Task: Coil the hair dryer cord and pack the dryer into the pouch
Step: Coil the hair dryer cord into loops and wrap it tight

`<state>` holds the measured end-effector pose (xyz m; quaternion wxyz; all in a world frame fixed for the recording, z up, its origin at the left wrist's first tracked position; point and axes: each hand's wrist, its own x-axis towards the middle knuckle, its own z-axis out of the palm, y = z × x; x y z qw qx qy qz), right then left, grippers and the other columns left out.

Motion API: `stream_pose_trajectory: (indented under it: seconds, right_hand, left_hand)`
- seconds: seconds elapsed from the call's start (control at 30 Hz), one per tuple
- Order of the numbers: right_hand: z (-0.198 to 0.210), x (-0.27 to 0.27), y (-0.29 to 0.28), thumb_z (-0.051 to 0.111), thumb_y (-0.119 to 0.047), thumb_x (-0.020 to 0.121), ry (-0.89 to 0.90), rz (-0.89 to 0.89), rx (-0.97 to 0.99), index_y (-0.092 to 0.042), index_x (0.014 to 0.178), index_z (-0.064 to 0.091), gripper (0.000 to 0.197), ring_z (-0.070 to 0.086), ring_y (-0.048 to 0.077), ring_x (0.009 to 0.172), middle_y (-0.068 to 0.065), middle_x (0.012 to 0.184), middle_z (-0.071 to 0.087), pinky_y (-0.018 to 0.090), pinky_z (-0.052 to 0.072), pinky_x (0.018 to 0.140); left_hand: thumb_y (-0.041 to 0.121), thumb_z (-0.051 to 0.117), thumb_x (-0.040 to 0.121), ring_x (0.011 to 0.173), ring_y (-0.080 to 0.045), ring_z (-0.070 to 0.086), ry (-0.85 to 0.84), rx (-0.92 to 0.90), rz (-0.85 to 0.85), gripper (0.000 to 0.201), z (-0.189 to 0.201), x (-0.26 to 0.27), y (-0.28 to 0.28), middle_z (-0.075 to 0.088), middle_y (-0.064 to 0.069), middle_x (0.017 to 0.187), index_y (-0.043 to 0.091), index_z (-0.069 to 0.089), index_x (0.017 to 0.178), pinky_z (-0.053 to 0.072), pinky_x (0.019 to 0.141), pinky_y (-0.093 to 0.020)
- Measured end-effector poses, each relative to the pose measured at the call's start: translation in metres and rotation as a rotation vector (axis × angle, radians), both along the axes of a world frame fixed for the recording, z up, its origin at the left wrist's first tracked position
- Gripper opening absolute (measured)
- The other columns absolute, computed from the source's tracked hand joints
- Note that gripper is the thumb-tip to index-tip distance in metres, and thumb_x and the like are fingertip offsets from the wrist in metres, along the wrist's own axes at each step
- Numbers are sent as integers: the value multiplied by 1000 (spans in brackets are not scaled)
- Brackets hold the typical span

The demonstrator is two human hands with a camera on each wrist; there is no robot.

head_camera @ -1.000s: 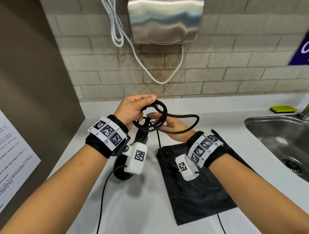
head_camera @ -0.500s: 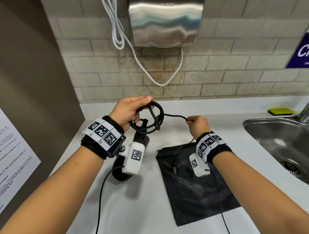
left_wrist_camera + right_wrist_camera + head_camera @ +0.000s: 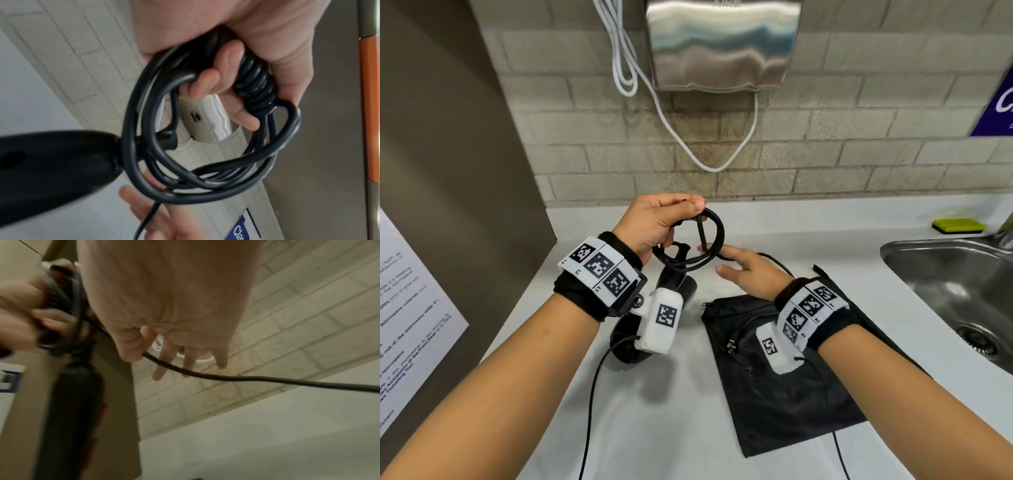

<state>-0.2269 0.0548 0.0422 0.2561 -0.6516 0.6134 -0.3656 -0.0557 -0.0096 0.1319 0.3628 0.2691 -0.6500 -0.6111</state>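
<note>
My left hand (image 3: 661,219) is raised over the white counter (image 3: 688,428) and grips a coil of black cord (image 3: 717,236); the left wrist view shows its fingers (image 3: 236,73) curled round several loops (image 3: 144,129). The black hair dryer (image 3: 674,277) hangs from the coil, its barrel end low by the counter behind my left wrist camera. My right hand (image 3: 750,270) sits just right of the coil, fingers straight. The loose cord (image 3: 267,380) runs across them under the thumb. The black pouch (image 3: 774,394) lies flat under my right wrist.
A steel sink (image 3: 945,274) is set into the counter at the right, with a yellow-green sponge (image 3: 959,225) behind it. A steel hand dryer (image 3: 722,44) with a white cable (image 3: 688,144) hangs on the brick wall. A brown partition (image 3: 448,171) with a notice stands left.
My right hand pinched the cord out to the right half a second ago; it has come back under the coil with fingers straightened. The left hand has kept its grip.
</note>
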Motion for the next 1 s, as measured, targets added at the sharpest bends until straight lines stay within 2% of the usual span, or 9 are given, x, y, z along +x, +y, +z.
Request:
stream_pose_trajectory:
  seconds: [0.07, 0.13, 0.23, 0.33, 0.43, 0.53, 0.67, 0.93, 1.0]
  right_hand:
    - [3, 13, -4, 47, -4, 94, -75, 17, -41, -28, 92, 62, 29, 52, -15, 74, -19, 83, 60, 6, 39, 77]
    - [0, 11, -10, 45, -6, 95, -113, -66, -112, -28, 78, 59, 31, 46, -5, 60, -5, 67, 54, 18, 39, 68]
    - [5, 1, -20, 46, -10, 95, -86, -228, -180, -17, 90, 64, 20, 46, 13, 69, 19, 77, 60, 28, 38, 70]
    - [20, -7, -26, 41, -8, 96, -39, -362, -245, -13, 106, 62, 24, 42, 8, 54, 0, 69, 53, 20, 38, 57]
    - [33, -4, -29, 28, -1, 94, -18, -385, -180, -32, 125, 52, 50, 44, 12, 48, -1, 80, 52, 21, 41, 36]
    - [41, -4, -26, 24, 11, 86, -1, -286, -186, -27, 115, 59, 59, 49, 13, 60, 1, 99, 52, 27, 44, 42]
    - [54, 0, -14, 40, -2, 95, 88, -65, -176, -10, 115, 59, 29, 51, -7, 76, -12, 86, 55, 8, 36, 72]
    - [88, 9, -11, 51, -12, 92, 53, -338, -371, -3, 90, 64, 16, 42, 4, 57, -8, 61, 49, 18, 34, 55]
    - [97, 16, -10, 51, -13, 92, 48, -363, -445, -6, 86, 63, 15, 43, 8, 58, -4, 61, 50, 21, 35, 56]
  left_hand:
    - [10, 58, 86, 34, 0, 39, 13, -7, 13, 11, 1, 2, -3, 68, 4, 60, 14, 66, 80, 22, 36, -14]
    - [11, 58, 86, 40, 0, 48, -5, -30, 17, 11, 3, 5, -4, 68, 6, 61, 15, 66, 80, 29, 40, -13]
    - [13, 62, 85, 65, 3, 64, -115, -142, 8, 12, 3, 9, -4, 69, 13, 63, 21, 67, 79, 40, 57, -19]
    - [14, 64, 84, 65, 6, 63, -134, -166, 36, 14, 2, 7, -2, 68, 16, 61, 25, 67, 75, 35, 52, -18]
    - [12, 66, 82, 60, 7, 61, -117, -180, 58, 14, 2, 0, 0, 67, 14, 58, 23, 67, 73, 33, 43, -11]
    - [6, 67, 80, 55, 10, 57, -65, -182, 95, 10, 2, -4, 1, 66, 9, 65, 16, 66, 77, 34, 46, -2]
    - [9, 67, 81, 55, 10, 56, -45, -200, 131, 11, 1, -1, -7, 64, 6, 72, 19, 67, 77, 37, 46, -5]
    - [20, 62, 84, 33, 0, 40, -18, -130, 54, 6, 5, -2, -4, 68, 11, 58, 22, 66, 81, 32, 39, -14]
    - [22, 62, 84, 38, 0, 44, -26, -129, 21, 5, 7, -2, -4, 68, 10, 59, 23, 66, 83, 31, 39, -15]
